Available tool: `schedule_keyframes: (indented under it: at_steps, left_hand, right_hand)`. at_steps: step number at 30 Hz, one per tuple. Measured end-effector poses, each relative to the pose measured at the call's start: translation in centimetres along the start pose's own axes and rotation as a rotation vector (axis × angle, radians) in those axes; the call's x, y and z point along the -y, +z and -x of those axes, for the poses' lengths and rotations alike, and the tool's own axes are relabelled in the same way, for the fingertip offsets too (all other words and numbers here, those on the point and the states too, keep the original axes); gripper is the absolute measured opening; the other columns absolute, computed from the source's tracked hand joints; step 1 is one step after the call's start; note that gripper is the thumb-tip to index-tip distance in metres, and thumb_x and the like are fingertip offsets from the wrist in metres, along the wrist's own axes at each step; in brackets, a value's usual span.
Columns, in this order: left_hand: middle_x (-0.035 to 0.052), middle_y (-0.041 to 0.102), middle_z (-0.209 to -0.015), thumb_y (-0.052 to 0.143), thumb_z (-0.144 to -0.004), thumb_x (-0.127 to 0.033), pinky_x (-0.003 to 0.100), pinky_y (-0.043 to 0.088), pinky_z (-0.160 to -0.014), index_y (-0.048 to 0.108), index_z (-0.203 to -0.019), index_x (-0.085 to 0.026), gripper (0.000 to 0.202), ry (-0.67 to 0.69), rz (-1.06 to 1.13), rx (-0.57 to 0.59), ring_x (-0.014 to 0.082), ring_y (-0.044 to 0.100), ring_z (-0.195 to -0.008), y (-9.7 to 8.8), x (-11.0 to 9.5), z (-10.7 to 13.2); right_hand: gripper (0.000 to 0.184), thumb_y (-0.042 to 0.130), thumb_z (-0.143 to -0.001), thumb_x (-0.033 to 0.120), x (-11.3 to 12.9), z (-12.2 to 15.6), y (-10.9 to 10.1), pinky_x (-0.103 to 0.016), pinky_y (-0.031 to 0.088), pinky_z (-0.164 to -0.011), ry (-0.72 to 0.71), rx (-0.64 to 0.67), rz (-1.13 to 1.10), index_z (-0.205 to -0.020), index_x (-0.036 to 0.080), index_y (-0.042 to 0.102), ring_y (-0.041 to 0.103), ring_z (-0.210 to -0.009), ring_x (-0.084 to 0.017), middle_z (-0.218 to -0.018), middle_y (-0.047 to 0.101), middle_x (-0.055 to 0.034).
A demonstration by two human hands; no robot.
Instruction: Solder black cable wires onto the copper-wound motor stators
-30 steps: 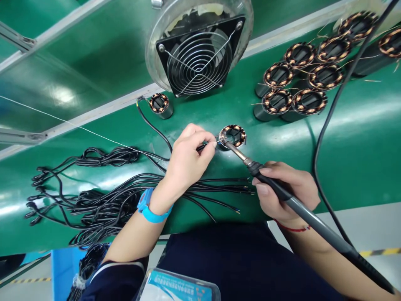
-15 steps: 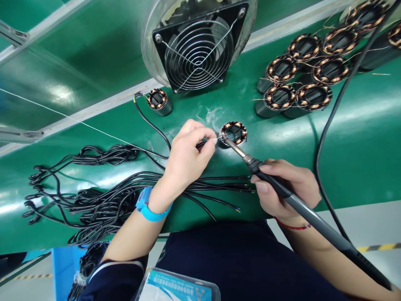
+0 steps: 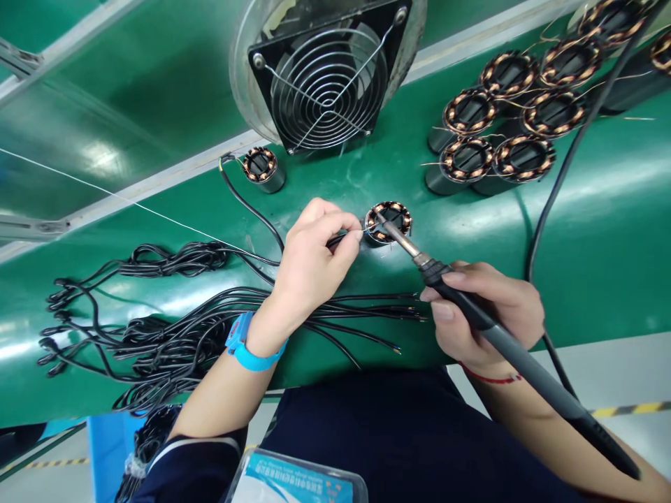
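Note:
My left hand [image 3: 312,262] is closed, thumb and fingertips pinching the end of a black cable [image 3: 336,240]. Fine wires from that end reach the near-left rim of a copper-wound motor stator [image 3: 405,222], which stands upright on the bench. In my right hand [image 3: 518,307] is a soldering iron [image 3: 495,339], gripped round its dark handle. Its metal tip points up and left over the stator's winding; whether it touches the wires I cannot tell. A thin pale strand [image 3: 157,211] runs from the left edge toward my left hand.
Several stators [image 3: 524,159] stand at the back right, and one with a cable [image 3: 270,180] at the back left. A guarded fan [image 3: 328,105] faces the bench [image 3: 602,265]. Bundled black cables [image 3: 172,342] lie at left. The iron's cord [image 3: 556,188] crosses the right side.
The iron has drawn back slightly to the right, its tip shifting from the stator's left rim toward its middle. Smoke near the stator has thinned. My left hand keeps its pinch.

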State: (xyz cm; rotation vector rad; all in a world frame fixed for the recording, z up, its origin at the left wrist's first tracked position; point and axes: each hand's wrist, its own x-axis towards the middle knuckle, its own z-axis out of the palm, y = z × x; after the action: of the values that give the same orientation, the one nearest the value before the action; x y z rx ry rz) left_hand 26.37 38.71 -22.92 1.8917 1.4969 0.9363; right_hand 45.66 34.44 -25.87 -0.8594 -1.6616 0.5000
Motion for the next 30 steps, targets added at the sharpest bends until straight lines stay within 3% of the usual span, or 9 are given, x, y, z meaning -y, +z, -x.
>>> schedule_keyframes:
  at_steps: [3, 8, 13, 18, 22, 30]
  left_hand:
    - [0.0005, 0.058, -0.079, 0.061, -0.081, -0.008, 0.026, 0.044, -0.063, 0.066, -0.075, -0.019, 0.014, 0.005, -0.013, 0.0, 0.0116, 0.052, -0.07, 0.0, 0.0, 0.0]
    - [0.0005, 0.059, -0.08, 0.061, -0.081, -0.009, 0.026, 0.045, -0.064, 0.066, -0.076, -0.02, 0.013, 0.01, -0.032, -0.006, 0.0121, 0.052, -0.07, 0.0, 0.0, -0.1]
    - [0.0007, 0.058, -0.079, 0.062, -0.081, -0.009, 0.026, 0.045, -0.065, 0.066, -0.077, -0.019, 0.012, 0.037, -0.038, -0.008, 0.0124, 0.053, -0.072, -0.1, 0.0, -0.1]
    - [0.0007, 0.057, -0.079, 0.061, -0.081, -0.009, 0.026, 0.045, -0.066, 0.065, -0.077, -0.019, 0.011, 0.053, -0.055, -0.004, 0.0127, 0.053, -0.072, -0.2, 0.0, -0.2]
    - [0.0006, 0.057, -0.079, 0.06, -0.081, -0.009, 0.026, 0.045, -0.066, 0.065, -0.076, -0.019, 0.012, 0.048, -0.05, -0.01, 0.0128, 0.053, -0.072, -0.1, -0.1, -0.1]
    - [-0.0002, 0.058, -0.078, 0.06, -0.08, -0.008, 0.024, 0.043, -0.062, 0.065, -0.075, -0.018, 0.012, -0.029, 0.042, 0.029, 0.0102, 0.05, -0.066, -0.2, -0.1, -0.2]
  right_hand:
    - [0.039, 0.065, -0.082, 0.018, 0.3, -0.1, 0.0, -0.031, 0.052, -0.047, 0.046, 0.02, 0.038, -0.12, 0.026, 0.063, 0.06, -0.053, -0.016, -0.069, 0.065, 0.0004]
    - [0.057, 0.066, -0.085, 0.016, 1.2, -0.6, 0.0, -0.037, 0.061, -0.072, 0.18, 0.061, 0.063, -0.138, 0.033, 0.052, 0.072, -0.082, -0.02, -0.108, 0.073, -0.0025]
    - [0.049, 0.057, -0.093, 0.018, 1.8, -3.0, 0.2, -0.041, 0.057, -0.095, 0.224, 0.116, 0.142, -0.138, 0.035, 0.048, 0.071, -0.101, -0.02, -0.105, 0.075, 0.002]
    - [0.05, 0.058, -0.091, 0.023, 1.2, -4.4, 0.9, -0.047, 0.055, -0.093, 0.242, 0.293, 0.241, -0.137, 0.033, 0.044, 0.065, -0.112, -0.026, -0.119, 0.069, -0.0023]
    - [0.048, 0.058, -0.09, 0.024, 0.8, -4.1, 1.6, -0.05, 0.054, -0.089, 0.241, 0.282, 0.265, -0.135, 0.033, 0.045, 0.064, -0.11, -0.029, -0.117, 0.069, -0.0031]
    - [0.049, 0.059, -0.089, 0.02, 0.4, -3.6, 2.2, -0.045, 0.051, -0.084, 0.26, 0.194, 0.304, -0.134, 0.034, 0.046, 0.066, -0.094, -0.025, -0.101, 0.072, 0.0]
